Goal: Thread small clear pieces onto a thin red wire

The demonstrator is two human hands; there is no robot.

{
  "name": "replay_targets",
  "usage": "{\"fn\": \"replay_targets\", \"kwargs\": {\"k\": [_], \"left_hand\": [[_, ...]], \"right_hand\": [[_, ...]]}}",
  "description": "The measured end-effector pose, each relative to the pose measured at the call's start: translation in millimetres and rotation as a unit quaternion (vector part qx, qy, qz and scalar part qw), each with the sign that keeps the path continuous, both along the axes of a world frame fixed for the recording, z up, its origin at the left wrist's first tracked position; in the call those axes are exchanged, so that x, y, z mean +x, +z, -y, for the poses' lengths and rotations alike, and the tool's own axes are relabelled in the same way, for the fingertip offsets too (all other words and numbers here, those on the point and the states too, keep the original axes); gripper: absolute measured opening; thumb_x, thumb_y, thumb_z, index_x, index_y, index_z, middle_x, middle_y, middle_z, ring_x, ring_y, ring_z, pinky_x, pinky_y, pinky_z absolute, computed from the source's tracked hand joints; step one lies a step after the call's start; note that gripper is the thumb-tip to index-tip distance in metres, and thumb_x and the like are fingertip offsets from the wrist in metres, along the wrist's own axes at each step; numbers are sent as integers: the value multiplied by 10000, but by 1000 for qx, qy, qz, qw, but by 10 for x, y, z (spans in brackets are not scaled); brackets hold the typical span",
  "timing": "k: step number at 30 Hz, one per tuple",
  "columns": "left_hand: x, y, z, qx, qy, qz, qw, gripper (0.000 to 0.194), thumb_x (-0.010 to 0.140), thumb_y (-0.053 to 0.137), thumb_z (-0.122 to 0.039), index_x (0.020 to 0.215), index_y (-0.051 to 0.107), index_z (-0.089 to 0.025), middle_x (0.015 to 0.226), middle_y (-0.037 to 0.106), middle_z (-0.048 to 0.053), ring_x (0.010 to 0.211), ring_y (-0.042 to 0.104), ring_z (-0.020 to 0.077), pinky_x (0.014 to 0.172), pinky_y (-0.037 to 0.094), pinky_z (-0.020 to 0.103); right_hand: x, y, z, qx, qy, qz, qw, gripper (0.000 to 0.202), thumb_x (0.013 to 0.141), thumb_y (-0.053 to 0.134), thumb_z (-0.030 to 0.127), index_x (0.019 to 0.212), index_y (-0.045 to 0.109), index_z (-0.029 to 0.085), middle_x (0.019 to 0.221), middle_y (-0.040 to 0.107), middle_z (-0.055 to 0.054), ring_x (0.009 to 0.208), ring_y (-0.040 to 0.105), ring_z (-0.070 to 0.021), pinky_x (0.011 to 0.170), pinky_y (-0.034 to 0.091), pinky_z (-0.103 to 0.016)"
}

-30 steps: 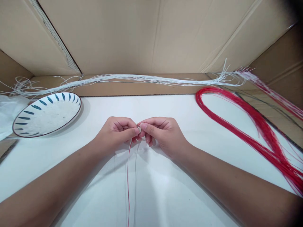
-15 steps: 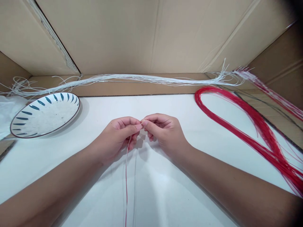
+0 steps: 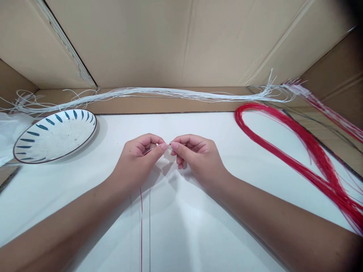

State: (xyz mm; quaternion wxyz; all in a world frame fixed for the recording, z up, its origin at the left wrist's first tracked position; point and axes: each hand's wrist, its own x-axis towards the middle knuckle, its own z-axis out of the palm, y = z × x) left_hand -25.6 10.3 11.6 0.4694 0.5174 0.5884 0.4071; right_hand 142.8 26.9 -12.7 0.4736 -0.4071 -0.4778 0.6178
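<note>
Near the middle of the white surface, my left hand (image 3: 143, 156) pinches a thin red and white cord (image 3: 141, 226) between thumb and index finger. The cord passes through my left palm and hangs down toward the bottom edge of the view. My right hand (image 3: 194, 153) faces it, thumb and index finger pressed together on the cord's end. A very small gap with a bit of cord showing lies between the two sets of fingertips. The exact shape of the cord end is too small to tell.
An oval white plate (image 3: 61, 134) with blue strokes sits at left beside clear plastic (image 3: 13, 132). White cords (image 3: 159, 92) lie along the back cardboard ledge. Looped red cords (image 3: 283, 156) are at right, with red and white strands (image 3: 326, 107) behind them.
My left hand has turned and shifted slightly left, its lower fingers curling out of sight. The hanging cord has moved left with it. My right hand stays nearly still.
</note>
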Motion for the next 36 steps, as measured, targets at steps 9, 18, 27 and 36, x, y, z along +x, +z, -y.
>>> {"fn": "replay_targets", "kwargs": {"k": [9, 18, 27, 36], "left_hand": [[-5, -16, -3, -13, 5, 15, 1000, 160, 849, 722, -342, 752, 693, -218, 519, 379, -81, 464, 268, 45, 409, 217, 155], [-5, -32, -27, -24, 36, -5, 999, 148, 836, 710, -331, 742, 681, -220, 509, 419, -76, 458, 318, 47, 414, 230, 159], [1, -67, -38, -35, 19, -19, 999, 135, 866, 619, -329, 774, 607, -230, 664, 639, -33, 526, 433, 88, 462, 295, 213], [-17, -134, -41, 130, -3, -54, 990, 149, 874, 594, -207, 725, 594, -215, 959, 644, 0, 828, 586, 129, 718, 477, 261]], "right_hand": [[-13, 7, 20, -1, 9, 7, 1000, 144, 799, 832, 291, 774, 756, 172, 677, 694, 23, 492, 577, -46, 478, 497, -151], [214, -16, -296, 118, -108, 53, 986, 164, 875, 718, 331, 849, 750, 172, 702, 676, 6, 515, 537, -78, 474, 445, -217], [656, 17, -650, 175, 100, 384, 901, 205, 810, 665, 199, 978, 783, 187, 1026, 719, -60, 850, 634, -178, 777, 490, -327], [625, -37, -666, 255, 88, 457, 847, 106, 866, 655, 172, 835, 754, 194, 970, 720, -42, 834, 643, -172, 789, 490, -326]]}}
